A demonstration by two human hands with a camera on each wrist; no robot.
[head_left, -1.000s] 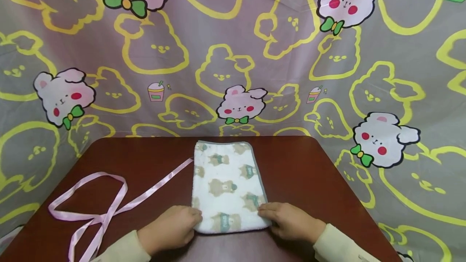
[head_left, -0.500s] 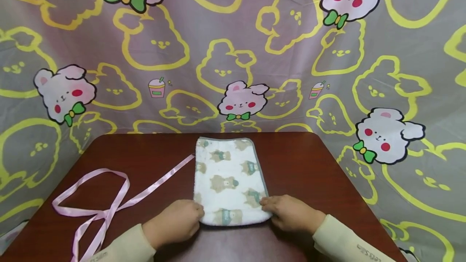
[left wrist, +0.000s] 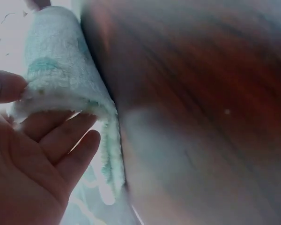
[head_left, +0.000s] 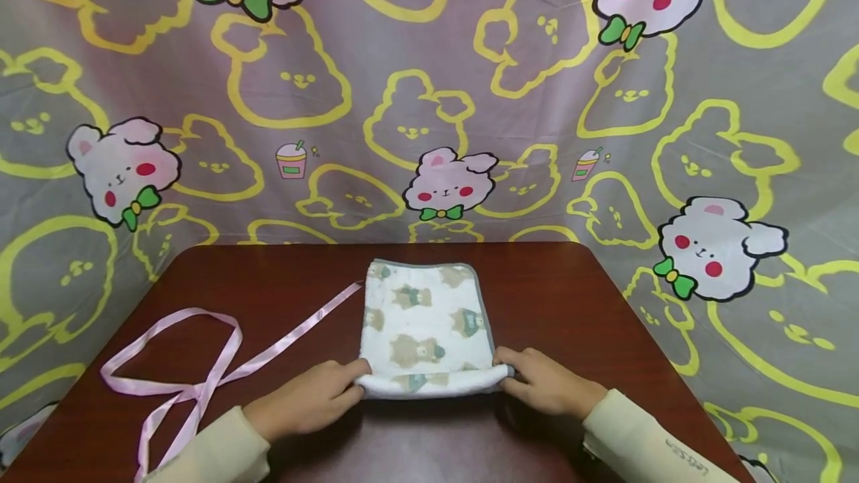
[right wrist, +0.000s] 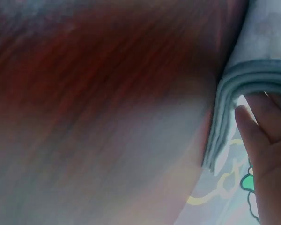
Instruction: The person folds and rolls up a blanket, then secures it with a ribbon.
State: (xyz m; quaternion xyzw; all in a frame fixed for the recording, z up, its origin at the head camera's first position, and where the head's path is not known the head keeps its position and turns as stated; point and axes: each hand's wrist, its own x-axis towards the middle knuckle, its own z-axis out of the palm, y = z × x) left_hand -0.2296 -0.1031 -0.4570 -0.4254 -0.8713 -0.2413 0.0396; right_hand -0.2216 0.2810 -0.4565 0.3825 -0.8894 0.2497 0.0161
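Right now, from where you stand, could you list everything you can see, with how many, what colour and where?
Folded cloth: one, white with brown-and-teal bears and grey-blue edging, mid-table, its near end curled up
Ribbon: apparently one, shiny pink, looped on the table left of the cloth, running out of the head view at the bottom
Table: one, dark reddish-brown, under cloth and ribbon
Patterned backdrop: apparently one, greyish with yellow outlines and white bunny heads, behind the table and at both sides
Sleeves: two, pale cream, one on each arm
Left hand: one, bare, holding the cloth's near left corner
Right hand: one, bare, holding the near right corner
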